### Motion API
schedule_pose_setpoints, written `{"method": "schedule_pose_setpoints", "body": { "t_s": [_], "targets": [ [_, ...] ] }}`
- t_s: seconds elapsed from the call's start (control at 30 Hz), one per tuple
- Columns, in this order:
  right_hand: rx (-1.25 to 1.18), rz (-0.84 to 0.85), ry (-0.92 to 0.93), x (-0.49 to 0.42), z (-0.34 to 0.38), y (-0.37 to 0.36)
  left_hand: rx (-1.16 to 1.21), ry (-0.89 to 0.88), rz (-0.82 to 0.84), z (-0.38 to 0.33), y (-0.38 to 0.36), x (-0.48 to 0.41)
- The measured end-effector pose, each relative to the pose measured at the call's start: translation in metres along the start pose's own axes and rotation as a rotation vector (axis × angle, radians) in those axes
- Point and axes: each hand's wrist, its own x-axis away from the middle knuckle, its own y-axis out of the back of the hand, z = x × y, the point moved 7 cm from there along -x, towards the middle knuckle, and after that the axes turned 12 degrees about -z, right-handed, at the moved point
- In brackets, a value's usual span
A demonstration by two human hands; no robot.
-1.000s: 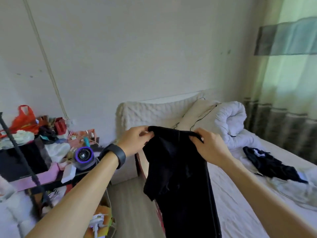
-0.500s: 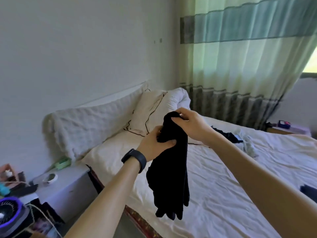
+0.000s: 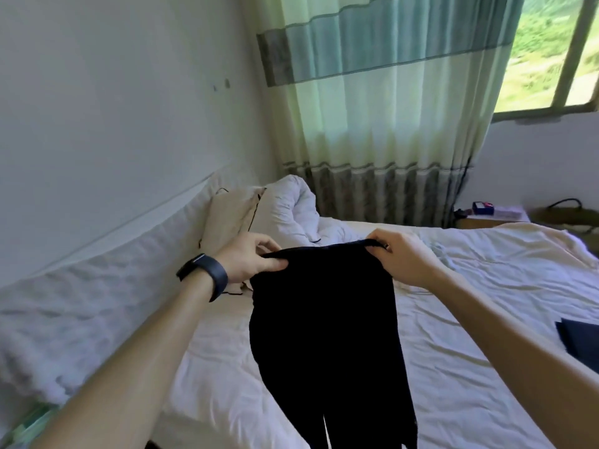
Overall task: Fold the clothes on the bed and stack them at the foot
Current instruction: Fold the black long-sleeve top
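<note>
A pair of black trousers (image 3: 324, 338) hangs in front of me over the bed (image 3: 470, 367), spread flat with the waistband on top and the legs dropping out of view at the bottom. My left hand (image 3: 251, 260), with a dark band on its wrist, pinches the left end of the waistband. My right hand (image 3: 400, 257) grips the right end. A dark folded garment (image 3: 578, 343) lies on the white sheet at the right edge, partly cut off by the frame.
A cream pillow (image 3: 231, 218) and a rolled white duvet (image 3: 288, 205) sit at the head of the bed against the padded headboard (image 3: 90, 283). A striped curtain (image 3: 382, 124) hangs behind. A bedside table (image 3: 492, 218) with small items stands at the far right.
My hands have drawn apart, spreading the bunched trousers out flat by the waistband. The view has swung right, from the cluttered shelf toward the bed and window.
</note>
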Motion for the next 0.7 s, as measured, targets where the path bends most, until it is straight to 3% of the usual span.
{"method": "schedule_pose_setpoints", "body": {
  "t_s": [0.13, 0.27, 0.37, 0.5, 0.6, 0.7],
  "targets": [
    [0.026, -0.223, -0.088, -0.036, -0.008, -0.021, 0.064, -0.023, -0.090, -0.031, 0.002, -0.052],
    [-0.152, -0.542, -0.132, -0.018, 0.022, -0.042, 0.277, 0.050, -0.152, -0.037, -0.008, -0.092],
    [-0.283, -0.481, -0.117, -0.012, 0.048, -0.077, 0.474, 0.155, -0.124, -0.025, -0.033, -0.117],
    [-0.116, -0.337, -0.191, -0.038, 0.040, -0.112, 0.753, 0.320, -0.039, -0.012, -0.062, -0.146],
    [-0.022, -0.401, -0.197, -0.062, 0.029, -0.109, 0.983, 0.415, 0.039, -0.009, -0.072, -0.162],
    [-0.076, -0.459, -0.249, -0.085, 0.019, -0.093, 1.045, 0.377, 0.086, 0.003, -0.064, -0.182]
  ]
}}
